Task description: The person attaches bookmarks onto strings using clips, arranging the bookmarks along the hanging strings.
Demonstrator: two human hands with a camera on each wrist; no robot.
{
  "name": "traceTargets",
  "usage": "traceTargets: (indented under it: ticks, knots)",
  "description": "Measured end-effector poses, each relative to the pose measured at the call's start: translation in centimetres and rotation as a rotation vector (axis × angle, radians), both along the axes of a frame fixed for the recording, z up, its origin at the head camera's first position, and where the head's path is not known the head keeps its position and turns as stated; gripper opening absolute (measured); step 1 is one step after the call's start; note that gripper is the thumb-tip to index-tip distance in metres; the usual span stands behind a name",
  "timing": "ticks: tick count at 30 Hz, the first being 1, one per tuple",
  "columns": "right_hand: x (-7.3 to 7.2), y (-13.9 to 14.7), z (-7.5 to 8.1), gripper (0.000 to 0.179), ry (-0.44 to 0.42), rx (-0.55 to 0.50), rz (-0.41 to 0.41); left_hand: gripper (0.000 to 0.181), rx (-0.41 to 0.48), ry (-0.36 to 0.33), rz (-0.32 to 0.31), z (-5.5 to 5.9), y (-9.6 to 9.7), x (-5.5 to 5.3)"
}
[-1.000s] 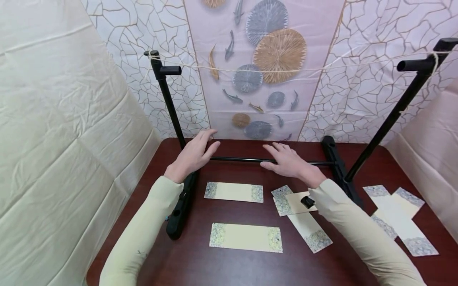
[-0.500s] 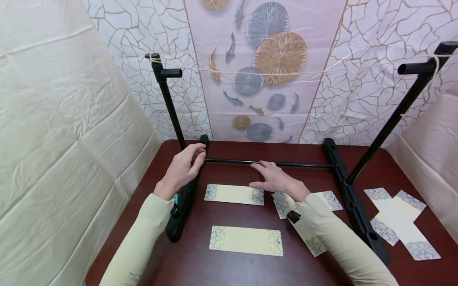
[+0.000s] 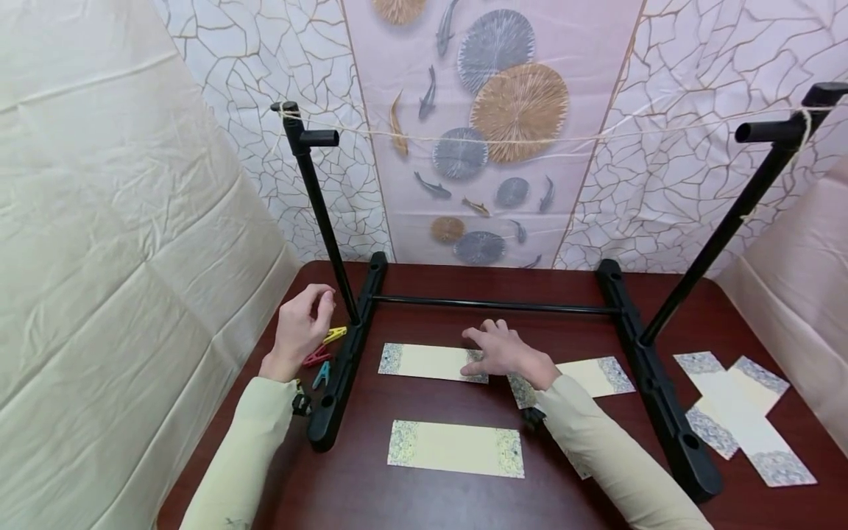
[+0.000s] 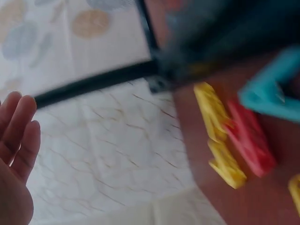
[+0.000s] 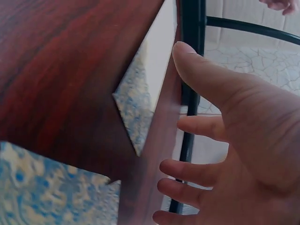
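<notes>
Tabletop [image 3: 430, 508]: clips [image 4: 253, 143], left wrist view; cards [image 5: 56, 187], right.

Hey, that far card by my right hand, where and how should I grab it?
Probably pinch the far card at its right short end, coming in from the right and raising that edge first: it lies flat on the table, and the right hand is nearest that end.
</notes>
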State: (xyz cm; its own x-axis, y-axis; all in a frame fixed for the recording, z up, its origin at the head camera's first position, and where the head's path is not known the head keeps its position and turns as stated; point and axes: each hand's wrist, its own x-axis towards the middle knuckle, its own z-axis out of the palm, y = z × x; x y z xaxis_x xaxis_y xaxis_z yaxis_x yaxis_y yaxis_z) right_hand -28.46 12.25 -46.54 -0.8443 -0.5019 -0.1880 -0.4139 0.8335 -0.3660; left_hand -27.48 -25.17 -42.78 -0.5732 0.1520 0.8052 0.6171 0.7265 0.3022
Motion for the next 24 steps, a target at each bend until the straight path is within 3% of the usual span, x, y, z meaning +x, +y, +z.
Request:
traceTargets:
  ticks: [5,7,12,16,20,24]
  knots:
    - [-0.1,-0.4,-0.9,0.071,0.027,0.003,-0.001,0.015,-0.024,-0.113,0.103,-1.8,-1.8,-0.4]
    - [-0.1,-0.8,-1.1,0.07,0.031,-0.009,0.006,0.019,-0.048,-0.214,0.132,-2.4,-2.3,-0.5]
    - [-0.3,-1.5,-1.6,0.068,0.053,-0.009,0.018,0.032,-0.13,-0.558,0.163,-3.6,-3.1,-0.9]
    - [-0.4,-1.7,-1.8,0.067,0.062,0.004,0.01,0.046,-0.233,-0.759,0.192,-4.2,-3.5,-1.2]
    - [-0.4,-1.7,-1.8,0.065,0.055,0.022,0.009,0.057,-0.319,-0.886,0.233,-4.6,-3.6,-1.7]
    - [-0.5,-1.9,-1.8,0.063,0.04,0.028,0.015,0.06,-0.39,-0.956,0.282,-4.8,-3.5,-2.0]
